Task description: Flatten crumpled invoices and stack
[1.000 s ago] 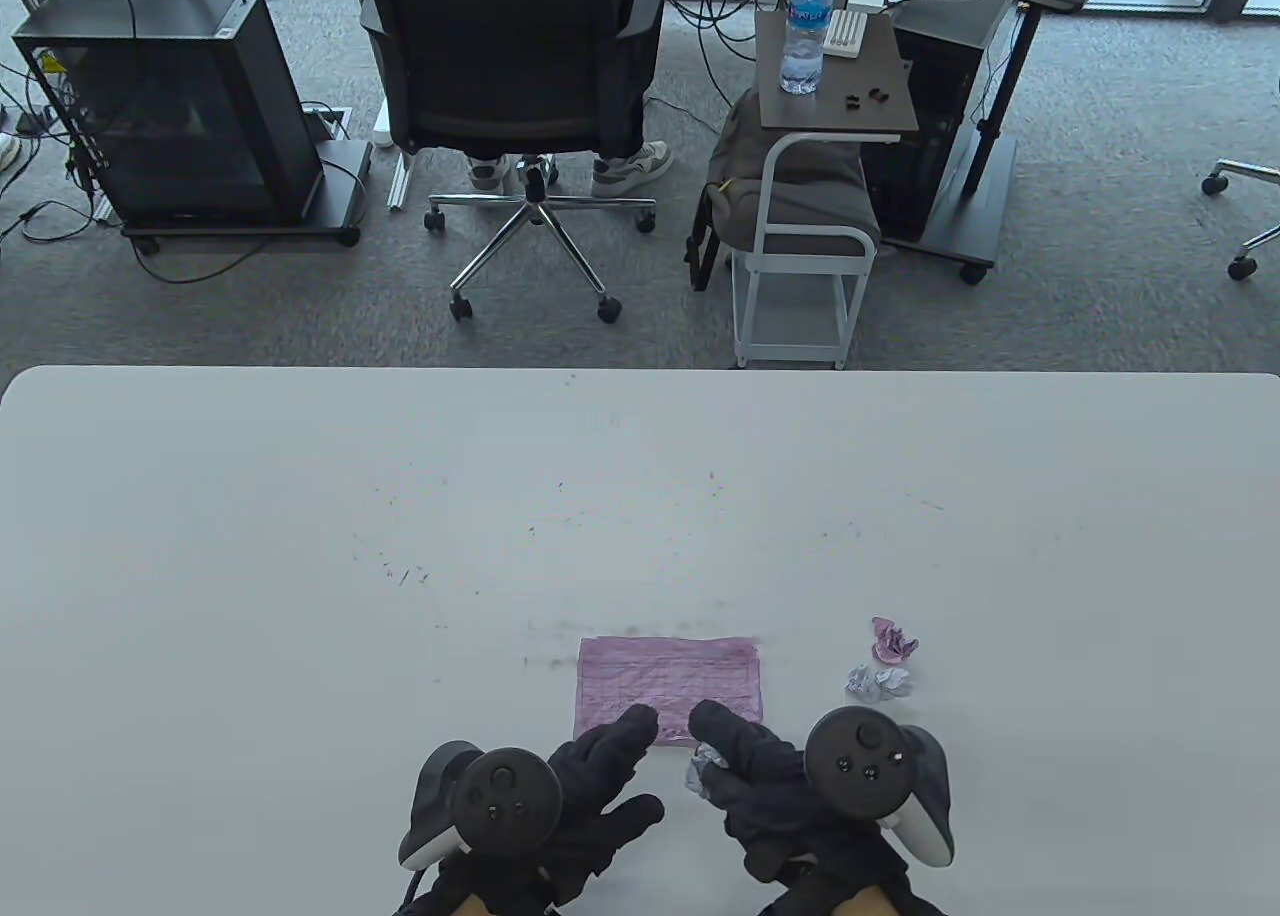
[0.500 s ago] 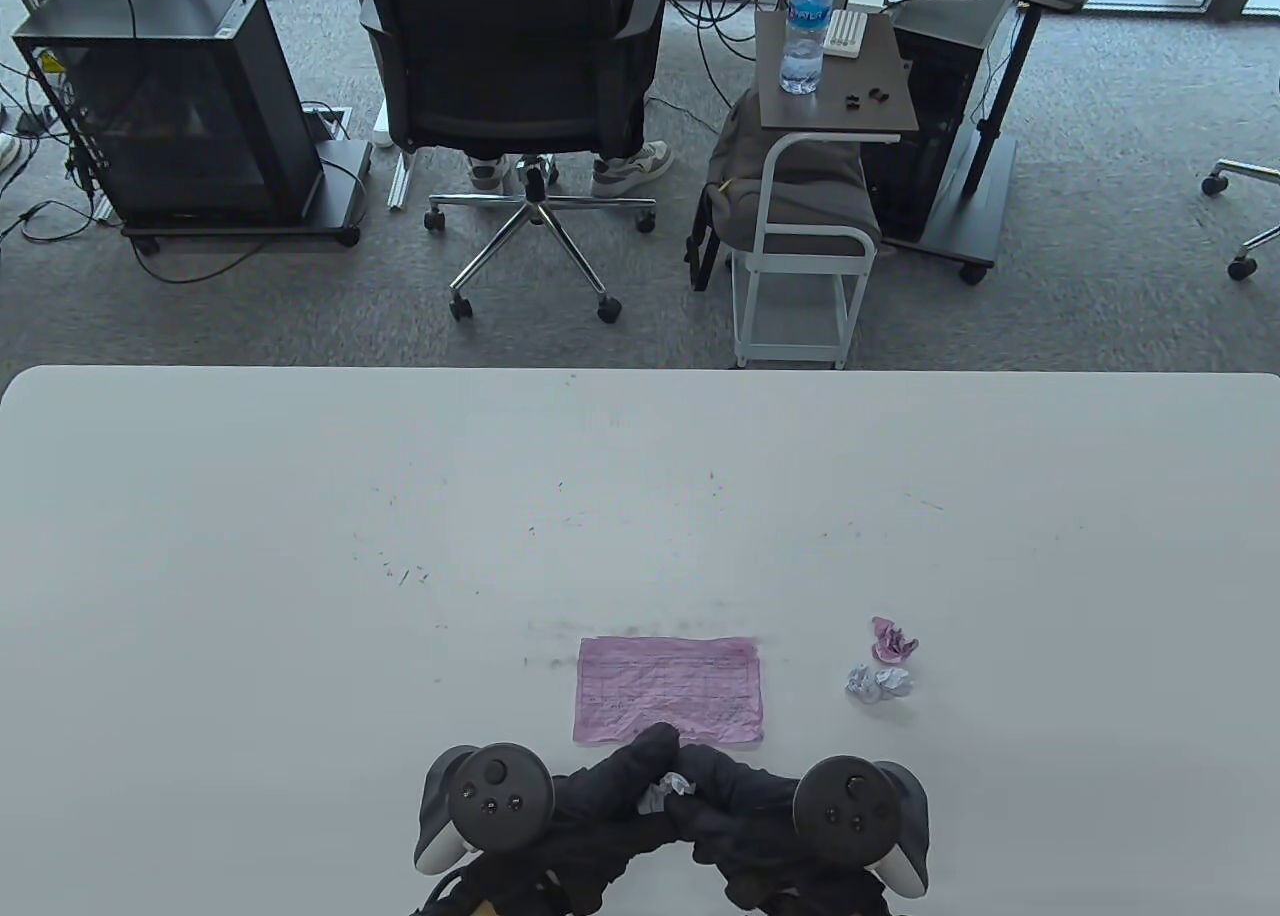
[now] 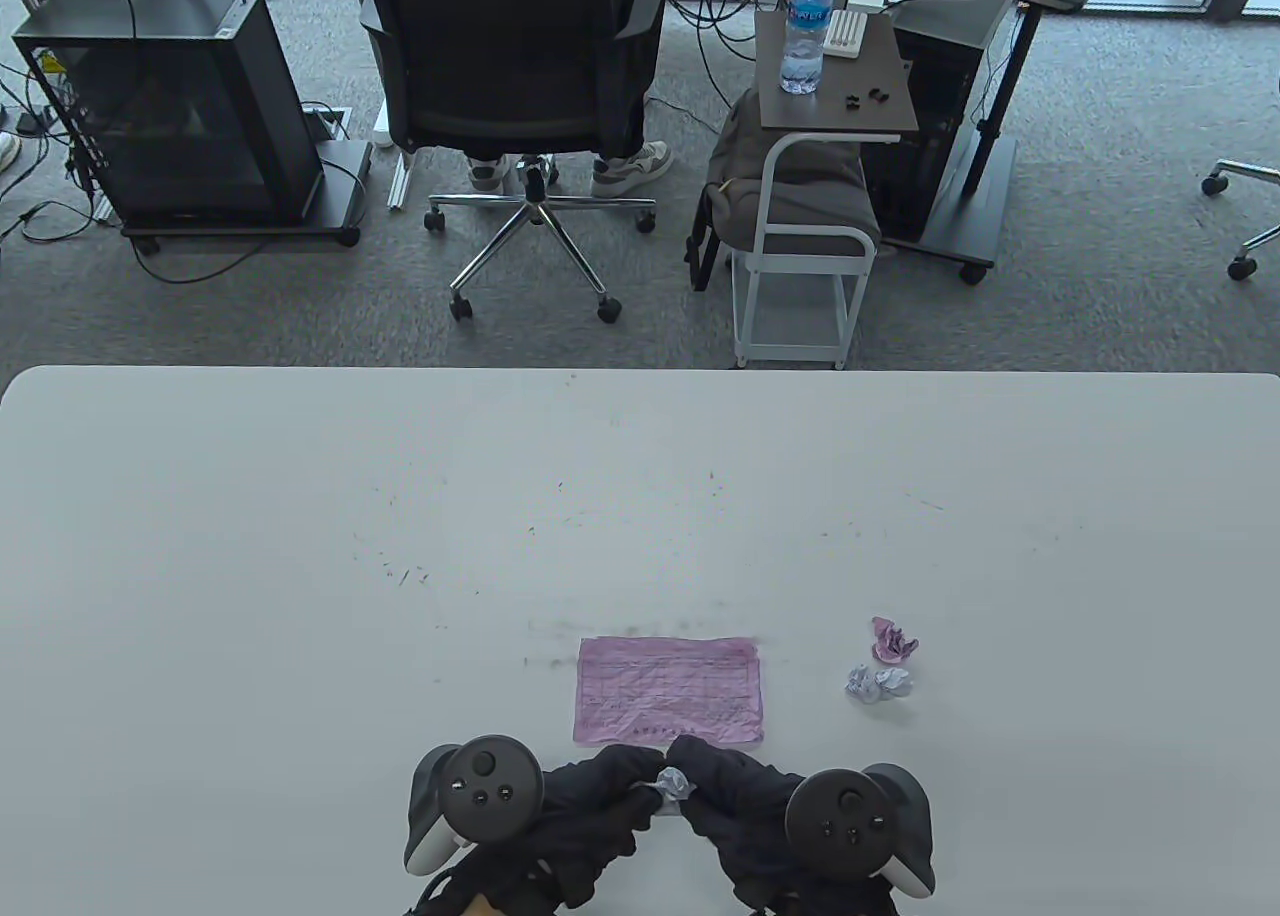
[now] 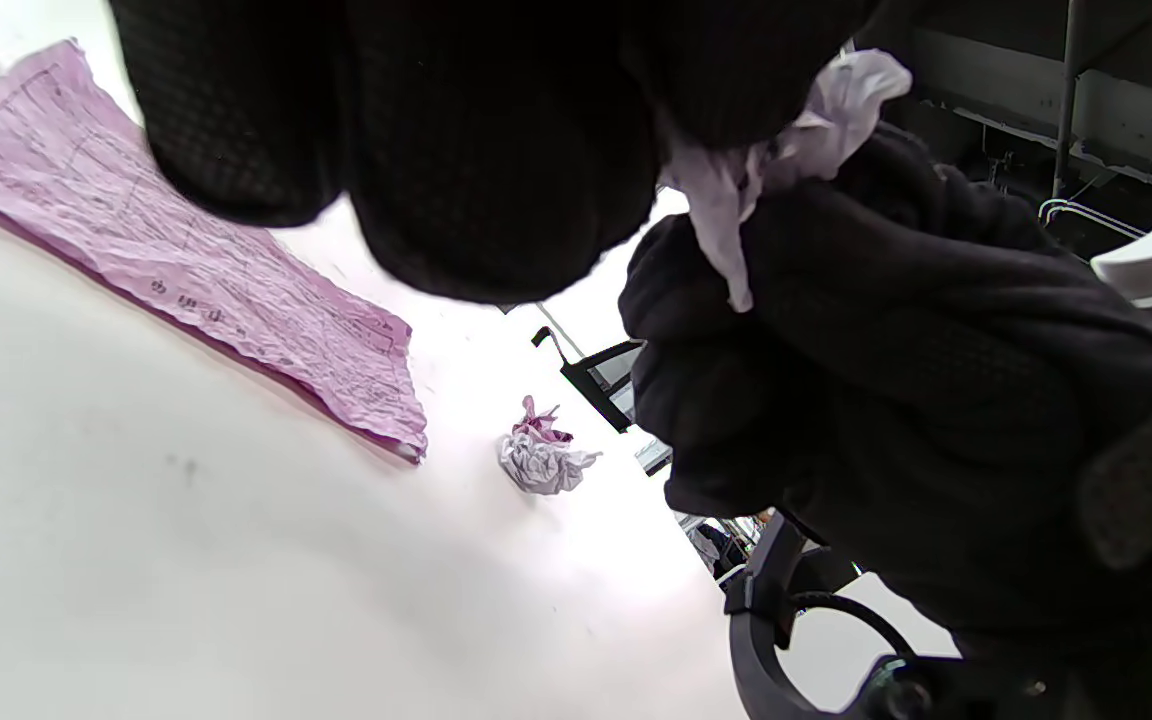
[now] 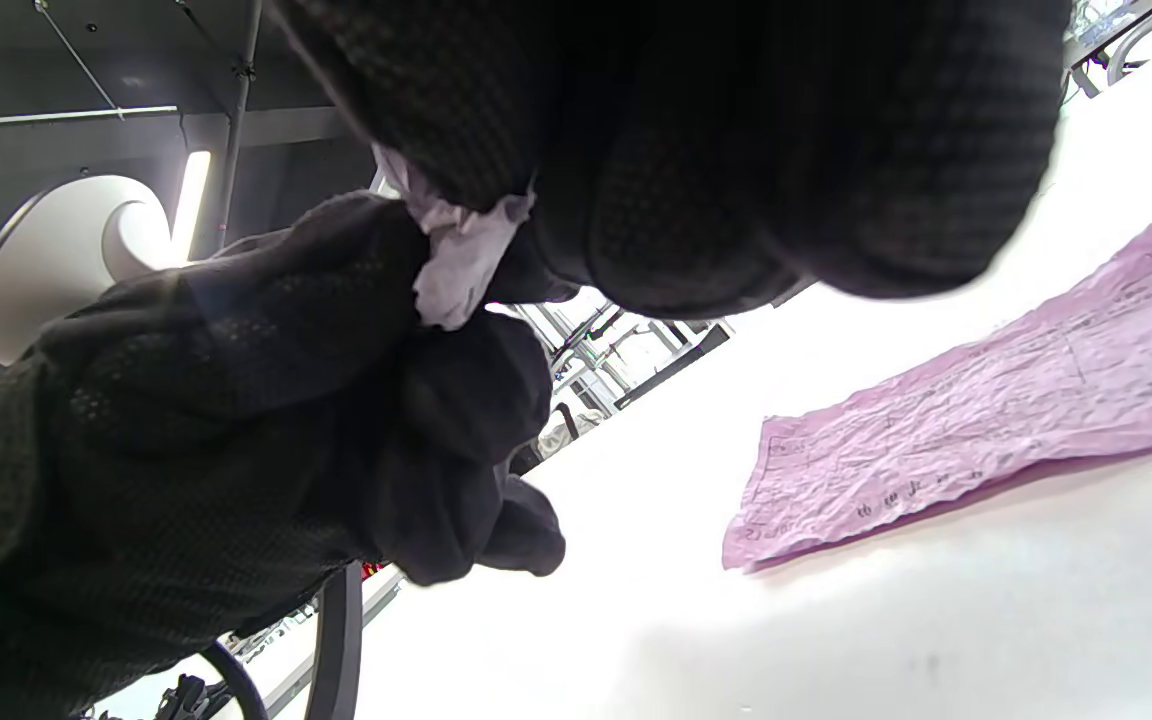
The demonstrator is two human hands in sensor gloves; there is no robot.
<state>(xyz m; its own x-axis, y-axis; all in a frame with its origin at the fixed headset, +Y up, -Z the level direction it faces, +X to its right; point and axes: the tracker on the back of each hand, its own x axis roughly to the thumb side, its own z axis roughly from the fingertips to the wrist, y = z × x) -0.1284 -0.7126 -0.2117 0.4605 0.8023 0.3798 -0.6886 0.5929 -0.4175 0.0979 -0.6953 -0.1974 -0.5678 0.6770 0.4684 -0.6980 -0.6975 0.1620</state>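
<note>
A flattened pink invoice (image 3: 668,689) lies near the table's front edge, also seen as a creased pink sheet (image 4: 186,260) (image 5: 986,410). Just in front of it both gloved hands hold a small crumpled white invoice (image 3: 673,782) above the table. My left hand (image 3: 610,791) pinches it from the left and my right hand (image 3: 715,781) from the right. The white wad (image 4: 786,130) (image 5: 461,260) shows squeezed between the fingers in both wrist views. A crumpled pink ball (image 3: 892,640) and a crumpled white ball (image 3: 877,683) sit to the right.
The white table (image 3: 300,556) stretches wide on both sides and behind the pink sheet. Beyond its far edge stand an office chair (image 3: 510,56), a small side cart (image 3: 815,156) with a water bottle (image 3: 805,26), and a black cabinet (image 3: 170,106).
Both hands have drawn back off the pink sheet toward the front edge. The left hand has joined the right on the white crumpled invoice, which now sits pinched between them.
</note>
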